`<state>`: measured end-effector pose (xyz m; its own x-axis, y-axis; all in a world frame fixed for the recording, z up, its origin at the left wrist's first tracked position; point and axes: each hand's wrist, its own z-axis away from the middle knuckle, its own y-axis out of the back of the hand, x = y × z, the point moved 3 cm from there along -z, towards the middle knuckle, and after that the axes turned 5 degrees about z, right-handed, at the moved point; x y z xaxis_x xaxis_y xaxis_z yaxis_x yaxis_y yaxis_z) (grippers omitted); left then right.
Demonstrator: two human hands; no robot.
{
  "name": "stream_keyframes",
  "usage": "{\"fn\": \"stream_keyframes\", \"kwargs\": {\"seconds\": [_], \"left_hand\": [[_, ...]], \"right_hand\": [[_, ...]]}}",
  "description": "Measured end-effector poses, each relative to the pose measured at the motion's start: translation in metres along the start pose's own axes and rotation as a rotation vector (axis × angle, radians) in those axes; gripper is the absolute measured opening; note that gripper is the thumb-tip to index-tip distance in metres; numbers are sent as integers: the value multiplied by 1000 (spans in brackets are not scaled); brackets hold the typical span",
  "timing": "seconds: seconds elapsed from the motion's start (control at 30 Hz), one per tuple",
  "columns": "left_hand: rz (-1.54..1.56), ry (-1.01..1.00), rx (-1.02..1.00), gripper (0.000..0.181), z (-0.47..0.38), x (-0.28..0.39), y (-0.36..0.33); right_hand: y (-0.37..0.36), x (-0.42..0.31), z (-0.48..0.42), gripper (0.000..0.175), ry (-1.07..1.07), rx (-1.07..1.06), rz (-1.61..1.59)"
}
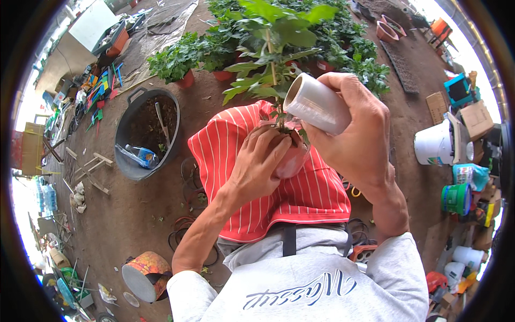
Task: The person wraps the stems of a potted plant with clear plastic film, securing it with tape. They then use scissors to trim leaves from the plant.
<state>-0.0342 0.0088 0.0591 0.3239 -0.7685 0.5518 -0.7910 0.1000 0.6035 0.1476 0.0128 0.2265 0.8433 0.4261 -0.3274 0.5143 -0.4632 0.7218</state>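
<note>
On the lap, over a red striped apron, rests a small root ball or pot wrapped in clear plastic film. A tall leafy plant rises from it, its stem beside a thin wooden stake. My left hand grips the top of the wrapped base around the stem, thumb and fingers over the rim. My right hand holds a roll of clear stretch film, tilted, its open cardboard core facing the stem. Film lies between the roll and the base, though its exact path cannot be told.
Potted leafy plants stand ahead on the dirt floor. At left is a black tub holding soil, a trowel and a plastic bottle. A white bucket and green bucket stand right; a round patterned stool is lower left.
</note>
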Motion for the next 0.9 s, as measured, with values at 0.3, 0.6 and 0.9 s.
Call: {"fn": "stream_keyframes", "kwargs": {"seconds": [0.3,0.6,0.9], "left_hand": [[-178,31,67,97,-6,6,-7],[-78,77,139,110,1,-10,-17],[-68,166,61,110,-5,-7,-10]], "right_hand": [[-1,3,-8,55,87,2,-12],[12,25,-14,48,385,6,31],[30,68,44,51,308,-174,-94]]}}
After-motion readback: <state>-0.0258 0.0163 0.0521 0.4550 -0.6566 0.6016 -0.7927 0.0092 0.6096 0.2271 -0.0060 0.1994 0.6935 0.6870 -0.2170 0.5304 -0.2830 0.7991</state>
